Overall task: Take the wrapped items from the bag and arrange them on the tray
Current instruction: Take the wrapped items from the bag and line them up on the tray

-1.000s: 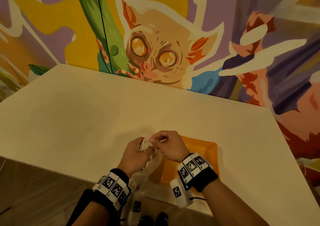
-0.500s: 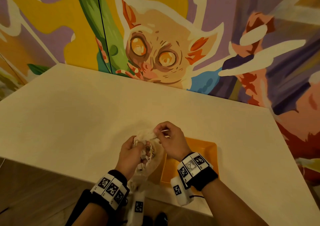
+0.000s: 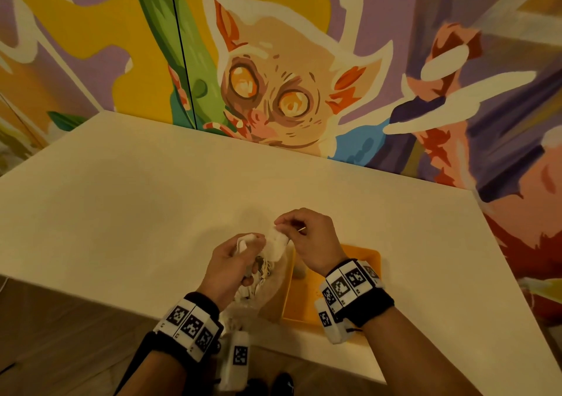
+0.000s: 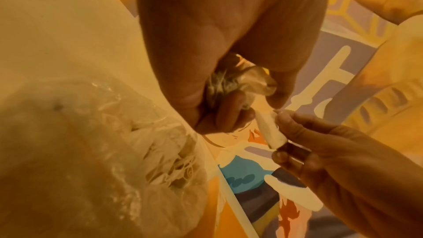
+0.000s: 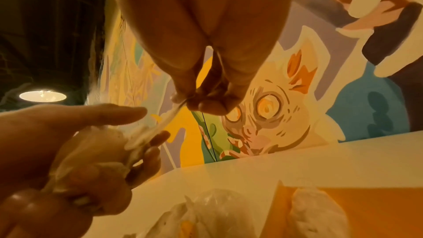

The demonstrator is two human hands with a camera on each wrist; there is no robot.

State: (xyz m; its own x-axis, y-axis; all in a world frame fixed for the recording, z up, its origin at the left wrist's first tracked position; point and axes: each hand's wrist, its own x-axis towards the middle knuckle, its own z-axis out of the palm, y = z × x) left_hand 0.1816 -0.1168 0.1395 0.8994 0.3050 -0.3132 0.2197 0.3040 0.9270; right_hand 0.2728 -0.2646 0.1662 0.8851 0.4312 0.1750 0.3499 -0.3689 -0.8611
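A translucent white plastic bag [image 3: 261, 289] hangs over the table's front edge, bulging with pale wrapped items [image 4: 164, 166]. My left hand [image 3: 243, 252] grips its crumpled neck [image 4: 240, 80]. My right hand [image 3: 282, 227] pinches a white strip of the bag's top [image 4: 270, 129] and holds it stretched away from the left hand [image 5: 57, 142]. The strip [image 5: 158, 122] runs taut between the two hands. An orange tray [image 3: 362, 262] lies under my right wrist. One wrapped item [image 5: 318, 211] rests in it by its left wall.
The cream table [image 3: 152, 207] runs back to a painted mural wall [image 3: 273, 91]. Its front edge is just below my wrists, with wooden floor [image 3: 60, 335] beyond. A ceiling lamp [image 5: 42, 95] shows in the right wrist view.
Both hands have lifted the bag's top up and away from me. The right hand has pulled the white strip out to the right of the left hand.
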